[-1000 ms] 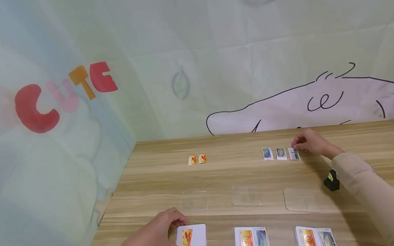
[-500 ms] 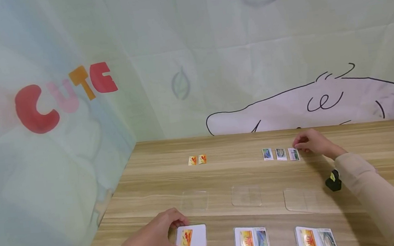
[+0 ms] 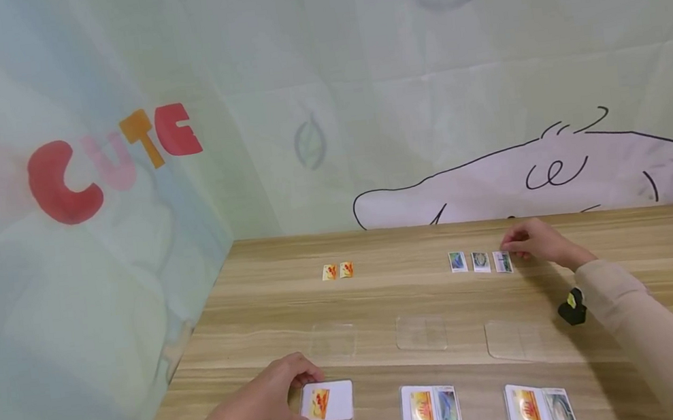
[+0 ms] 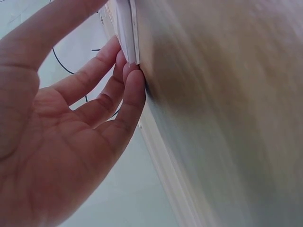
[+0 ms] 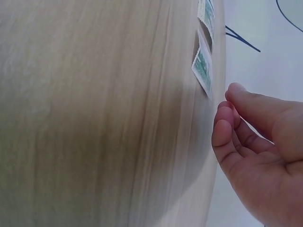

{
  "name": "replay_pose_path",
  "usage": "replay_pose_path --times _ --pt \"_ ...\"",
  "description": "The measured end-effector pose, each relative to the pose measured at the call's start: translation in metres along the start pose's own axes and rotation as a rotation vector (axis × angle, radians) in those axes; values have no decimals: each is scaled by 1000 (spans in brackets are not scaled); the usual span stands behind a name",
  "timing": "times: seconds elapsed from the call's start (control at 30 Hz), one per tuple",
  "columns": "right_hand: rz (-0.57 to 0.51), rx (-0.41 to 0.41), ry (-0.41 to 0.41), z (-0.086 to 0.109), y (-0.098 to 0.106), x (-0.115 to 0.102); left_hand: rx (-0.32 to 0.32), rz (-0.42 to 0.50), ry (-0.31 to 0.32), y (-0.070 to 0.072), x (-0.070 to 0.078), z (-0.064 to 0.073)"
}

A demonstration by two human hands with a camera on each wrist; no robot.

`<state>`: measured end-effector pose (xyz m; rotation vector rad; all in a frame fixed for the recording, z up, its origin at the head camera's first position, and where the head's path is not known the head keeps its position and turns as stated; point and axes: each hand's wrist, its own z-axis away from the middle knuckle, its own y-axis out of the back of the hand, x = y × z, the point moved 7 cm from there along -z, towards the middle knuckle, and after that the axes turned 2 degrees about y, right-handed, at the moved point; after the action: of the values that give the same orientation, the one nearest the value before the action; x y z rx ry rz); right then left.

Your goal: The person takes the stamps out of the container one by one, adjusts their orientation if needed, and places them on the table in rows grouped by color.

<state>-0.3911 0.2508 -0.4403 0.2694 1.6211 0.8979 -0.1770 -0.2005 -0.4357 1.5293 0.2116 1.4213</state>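
In the head view my left hand (image 3: 270, 402) grips the left side of a white card in a clear case (image 3: 339, 401), thumb at the near corner and fingers at the far one. An orange stamp (image 3: 320, 403) lies on that card's left half. In the left wrist view fingertips (image 4: 135, 85) touch the case's edge. At the far right my right hand (image 3: 540, 243), fingers curled and thumb tip close to them, is beside a small stamp (image 3: 503, 262) with perforated edges. The right wrist view shows a small gap between fingertips (image 5: 221, 132) and that stamp (image 5: 203, 68).
Two more cased cards (image 3: 430, 407) (image 3: 540, 407), each with two stamps, lie along the front. Clear lids (image 3: 333, 342) (image 3: 421, 334) (image 3: 513, 340) lie behind. Two orange stamps (image 3: 338, 271) and two greenish-blue ones (image 3: 457, 261) (image 3: 480, 262) lie farther back. A black object (image 3: 572, 308) sits near the right sleeve.
My right hand has shifted slightly right, off the edge of the rightmost stamp, which stays on the table. My left hand keeps its place at the case.
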Motion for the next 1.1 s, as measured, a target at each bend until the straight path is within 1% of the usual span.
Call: replay_pose_path --times 0.23,0.4,0.57,0.67,0.93,1.1 --pt "5 -4 8 1 1 -5 0 -3 -13 0 0 0" --pt "14 -11 -17 3 2 -8 5 -7 -33 1 1 1" --pt "14 -20 -27 4 3 -13 -3 -2 -8 0 0 0" --pt "-4 -28 -18 6 2 -16 -8 -1 2 0 -1 -1" --pt "-52 -36 -25 7 0 -23 -4 1 -7 0 -1 0" --pt "-81 -53 -14 7 -1 -27 0 5 -13 0 -1 1"
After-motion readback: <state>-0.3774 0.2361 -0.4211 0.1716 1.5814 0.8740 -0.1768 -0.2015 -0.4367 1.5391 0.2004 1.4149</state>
